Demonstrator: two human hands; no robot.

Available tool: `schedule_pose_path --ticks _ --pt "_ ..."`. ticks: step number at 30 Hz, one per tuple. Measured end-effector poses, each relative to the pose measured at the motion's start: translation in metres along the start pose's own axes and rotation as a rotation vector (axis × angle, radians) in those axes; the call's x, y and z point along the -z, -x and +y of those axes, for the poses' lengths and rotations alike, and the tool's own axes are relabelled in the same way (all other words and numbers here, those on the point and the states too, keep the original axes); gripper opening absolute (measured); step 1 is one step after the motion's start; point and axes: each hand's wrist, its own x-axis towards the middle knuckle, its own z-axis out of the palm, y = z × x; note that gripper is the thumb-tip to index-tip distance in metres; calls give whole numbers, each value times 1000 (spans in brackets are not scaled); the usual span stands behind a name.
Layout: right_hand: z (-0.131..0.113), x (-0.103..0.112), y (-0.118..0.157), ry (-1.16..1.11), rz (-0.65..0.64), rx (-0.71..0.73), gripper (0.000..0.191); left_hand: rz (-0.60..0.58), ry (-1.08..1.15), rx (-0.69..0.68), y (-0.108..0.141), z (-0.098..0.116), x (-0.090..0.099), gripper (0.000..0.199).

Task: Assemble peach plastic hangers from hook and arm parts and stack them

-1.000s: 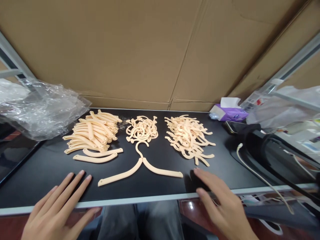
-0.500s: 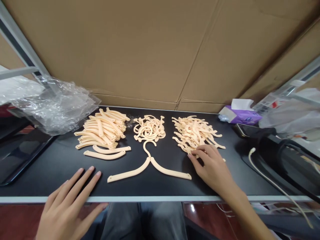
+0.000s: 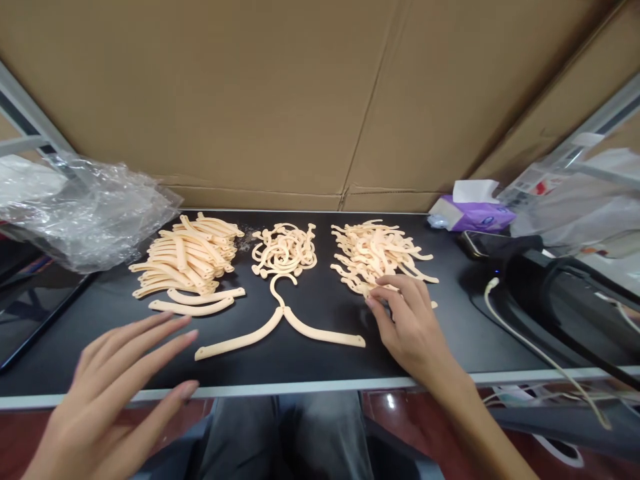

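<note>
My right hand (image 3: 410,320) is at the near edge of a pile of thin, wavy cream hanger pieces (image 3: 375,250), thumb and fingertips closed on the end of one piece. The rest of that piece blends into the pile. My left hand (image 3: 117,387) hovers over the table's front edge, fingers spread, holding nothing. Between the hands lie a cream hanger hook (image 3: 273,291) and two curved hanger arms (image 3: 320,333), laid out end to end in a hanger shape. Two loose curved arms (image 3: 193,308) lie beyond my left fingertips.
A pile of hanger arms (image 3: 187,253) lies at the left and a pile of hooks (image 3: 285,250) in the middle. Clear plastic bags (image 3: 110,213) stand at the left. A purple tissue pack (image 3: 473,215), a phone (image 3: 485,243) and a white cable (image 3: 540,353) are at the right.
My left hand has lifted slightly and shifted left, fingers still spread. My right hand stays at the wavy pieces. The whole view has shifted a little.
</note>
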Motion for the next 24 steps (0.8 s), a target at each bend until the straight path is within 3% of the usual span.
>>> schedule_pose_path --ticks 3,7,10,12,15,24 --pt "0 2 1 -59 31 -7 13 -144 77 -255 -43 35 -12 50" --pt "1 3 4 -140 32 -18 17 -423 94 -458 -88 76 -58 33" --pt "1 4 5 -151 53 -30 15 -465 81 -511 -105 88 -93 34" --pt "1 4 4 -157 47 -40 13 -437 114 -566 -110 87 -108 24" --pt "1 4 3 -187 21 -37 13 -398 178 -607 -110 82 -115 21" --pt "0 4 3 -164 5 -30 15 -331 296 -479 -101 82 -104 20"
